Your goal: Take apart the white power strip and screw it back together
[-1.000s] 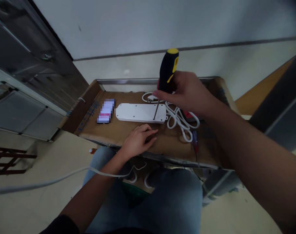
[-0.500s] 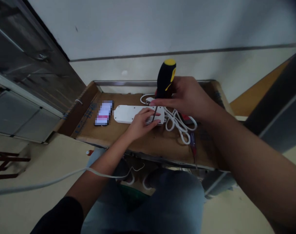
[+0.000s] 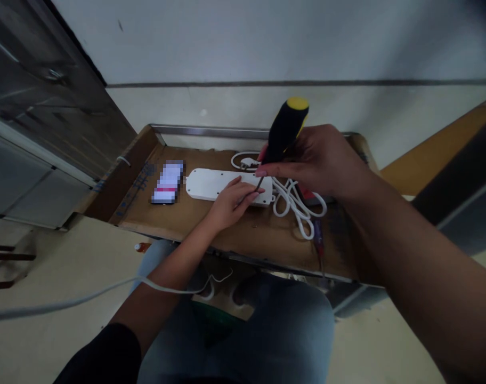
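Note:
A white power strip lies on the cardboard-covered bench, its face with small screw holes upward. My right hand grips a black and yellow screwdriver by the lower part of its handle. The screwdriver leans, with its handle up to the right and its shaft running down toward the strip's right part. My left hand rests on the strip, thumb and forefinger closed around the shaft's lower end. These fingers hide the screwdriver's tip. A white cord lies looped right of the strip, and its plug lies behind it.
A phone with a lit, blurred screen lies left of the strip. A second screwdriver, purple and red, lies near the bench's front right. A red and dark object is partly under the cord. A raised wooden side bounds the bench's left.
The screwdriver handle has tilted further to the right, and my right hand has moved slightly right with it. My left hand stays on the power strip. The view has shifted a little.

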Demonstrator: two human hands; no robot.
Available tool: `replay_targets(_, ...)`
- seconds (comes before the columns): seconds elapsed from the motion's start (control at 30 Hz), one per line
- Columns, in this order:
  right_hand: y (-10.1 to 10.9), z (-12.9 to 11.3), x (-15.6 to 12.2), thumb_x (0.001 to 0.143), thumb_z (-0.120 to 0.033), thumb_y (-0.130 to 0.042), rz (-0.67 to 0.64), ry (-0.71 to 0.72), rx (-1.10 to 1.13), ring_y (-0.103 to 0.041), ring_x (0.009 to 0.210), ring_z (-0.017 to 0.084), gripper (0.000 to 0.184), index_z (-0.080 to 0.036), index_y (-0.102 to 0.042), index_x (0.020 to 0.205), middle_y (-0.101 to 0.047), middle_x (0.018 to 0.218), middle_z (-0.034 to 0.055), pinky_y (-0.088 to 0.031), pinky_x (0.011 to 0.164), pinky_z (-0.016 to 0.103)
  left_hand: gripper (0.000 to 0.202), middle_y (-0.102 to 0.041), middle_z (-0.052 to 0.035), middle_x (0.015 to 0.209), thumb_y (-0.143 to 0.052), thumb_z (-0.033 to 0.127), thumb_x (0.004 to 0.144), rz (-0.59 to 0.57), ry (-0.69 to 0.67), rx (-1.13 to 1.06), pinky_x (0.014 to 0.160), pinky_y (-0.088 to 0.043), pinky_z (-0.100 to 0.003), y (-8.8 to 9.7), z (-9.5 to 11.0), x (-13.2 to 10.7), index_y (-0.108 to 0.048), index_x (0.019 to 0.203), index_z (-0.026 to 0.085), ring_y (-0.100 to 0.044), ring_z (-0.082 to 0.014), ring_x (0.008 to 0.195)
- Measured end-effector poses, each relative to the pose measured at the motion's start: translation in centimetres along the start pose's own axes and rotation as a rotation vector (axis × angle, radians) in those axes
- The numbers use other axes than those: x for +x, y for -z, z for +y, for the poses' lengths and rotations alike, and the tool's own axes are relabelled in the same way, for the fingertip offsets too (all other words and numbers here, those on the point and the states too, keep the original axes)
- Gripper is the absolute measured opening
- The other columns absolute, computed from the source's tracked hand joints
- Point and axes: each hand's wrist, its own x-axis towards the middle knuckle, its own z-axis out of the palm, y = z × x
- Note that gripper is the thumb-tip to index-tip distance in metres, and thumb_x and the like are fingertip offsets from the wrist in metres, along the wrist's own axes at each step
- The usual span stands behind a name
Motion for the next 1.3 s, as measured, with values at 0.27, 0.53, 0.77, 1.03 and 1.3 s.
replay_targets(0.27,-0.7,0.8,0.3,0.067,-0.058,-0.090,0.049,-0.020,0.094,-0.069,0.088,0.014,0.061,-0.018,-0.075,0.111,-0.075,0.100,0.0046,-0.060,0.085,0.033,0.028,-0.083,-0.0049,0.099,-0.058,0.038,0.107,0.097,-0.009,-0.053,0.120,-0.048,-0.047,-0.7,-1.2,0.1,-0.078,0.099,0.020,-0.075,-0.0163,0.093)
replay_targets(0.53,-0.7,0.5,0.3,0.066,-0.056,-0.092,0.300,0.053,-0.007,-0.049,0.071,0.008,0.053,-0.017,-0.061,0.084,-0.060,0.078,0.0000,-0.044,0.069,0.029,0.030,-0.082,-0.0025,0.091,-0.061,0.043,0.106,0.142,-0.003,-0.039,0.120,-0.050,-0.050,-1.1,-1.6,0.1,-0.082,0.101,0.023,-0.074,-0.0148,0.085)
replay_targets(0.77,-0.4,0.4,0.1,0.082,-0.048,-0.079,0.136,0.051,0.053,-0.067,0.090,0.014,0.032,-0.019,-0.068,0.093,-0.071,0.098,0.0031,-0.058,0.089,0.034,0.021,-0.083,-0.0025,0.092,-0.074,0.042,0.098,0.223,0.086,-0.176,0.116,-0.053,-0.049,-1.5,-1.5,0.2,-0.083,0.092,0.023,-0.073,-0.0148,0.084)
replay_targets(1.03,-0.7,0.7,0.5,0.074,-0.056,-0.085,0.292,0.089,0.034,-0.063,0.088,0.017,0.051,-0.022,-0.053,0.096,-0.065,0.098,0.0061,-0.059,0.083,0.039,0.026,-0.079,-0.0021,0.082,-0.081,0.045,0.091,0.284,0.111,-0.220,0.081,-0.058,-0.034,-1.8,-1.2,0.3,-0.080,0.084,0.021,-0.069,-0.0142,0.076)
replay_targets(1.3,-0.5,-0.1,0.0,0.082,-0.043,-0.073,0.219,0.066,0.006,-0.067,0.093,0.019,0.031,-0.021,-0.067,0.103,-0.070,0.103,0.0078,-0.061,0.091,0.041,0.025,-0.078,-0.0031,0.085,-0.078,0.041,0.094,0.280,0.124,-0.127,0.076,-0.054,-0.030,-1.3,0.0,0.6,-0.074,0.083,0.019,-0.069,-0.0148,0.080)
